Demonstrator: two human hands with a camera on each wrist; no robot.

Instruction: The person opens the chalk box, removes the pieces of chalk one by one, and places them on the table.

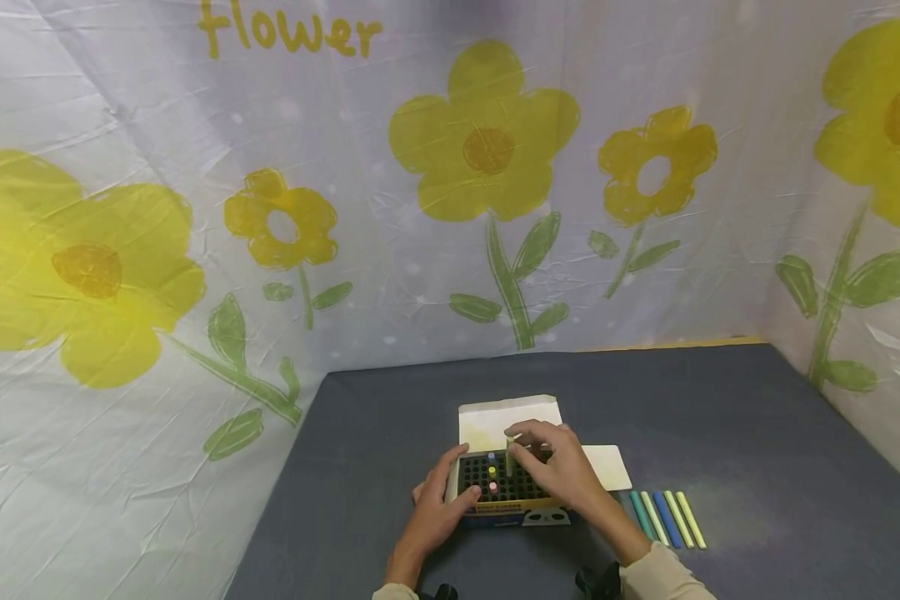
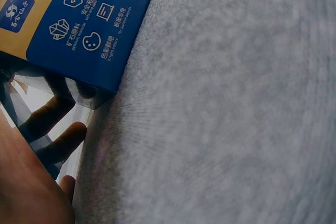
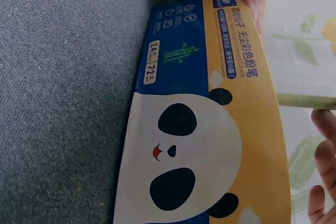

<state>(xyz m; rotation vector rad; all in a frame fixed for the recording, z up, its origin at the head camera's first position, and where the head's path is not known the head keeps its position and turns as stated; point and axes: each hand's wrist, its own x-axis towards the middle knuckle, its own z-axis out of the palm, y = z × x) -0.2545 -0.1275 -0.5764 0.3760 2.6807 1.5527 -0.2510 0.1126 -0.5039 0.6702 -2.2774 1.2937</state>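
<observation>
A chalk box with a panda on its front stands with its lid folded back, showing a black grid of holes. Blue, yellow and pink chalks stick up from it in a column. The left hand grips the box's left end; in the left wrist view its fingers lie against the box's end. Above the grid the right hand pinches an upright pale olive chalk, its lower end over or in a hole; which cannot be told. The right wrist view shows this chalk beyond the box.
On the dark table, right of the box, several chalks lie side by side: green, pale yellow, blue and more yellow ones. A white side flap of the box sticks out behind the right hand. A flower-printed sheet hangs behind the table.
</observation>
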